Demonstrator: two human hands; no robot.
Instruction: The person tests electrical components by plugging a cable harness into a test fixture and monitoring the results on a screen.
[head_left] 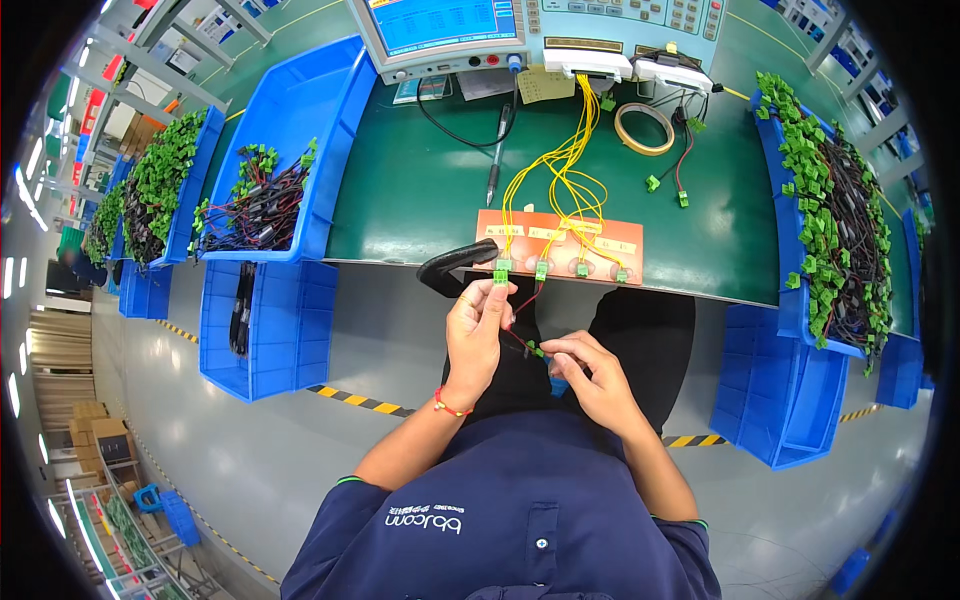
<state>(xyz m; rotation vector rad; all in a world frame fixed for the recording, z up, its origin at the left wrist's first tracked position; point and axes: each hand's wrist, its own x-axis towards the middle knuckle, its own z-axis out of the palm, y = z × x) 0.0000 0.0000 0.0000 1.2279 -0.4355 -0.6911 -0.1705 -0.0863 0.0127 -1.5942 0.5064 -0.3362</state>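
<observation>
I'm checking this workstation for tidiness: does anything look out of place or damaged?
The blue bin at the right looks overfilled: green connectors and dark wires are heaped up, some hanging over its rim. No damage stands out.

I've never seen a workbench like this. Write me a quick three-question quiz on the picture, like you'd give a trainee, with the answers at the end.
1. Multiple choice: what colour are the wires running down to the orange board?
A) Blue
B) Yellow
C) White

2. True or false: the tape roll lies to the right of the pen.

3. Short answer: which of the person's hands holds a green connector at the board's near edge?

Key:
1. B, yellow.
2. True.
3. The left hand; the right hand is lower in the picture, farther from the board.
</observation>
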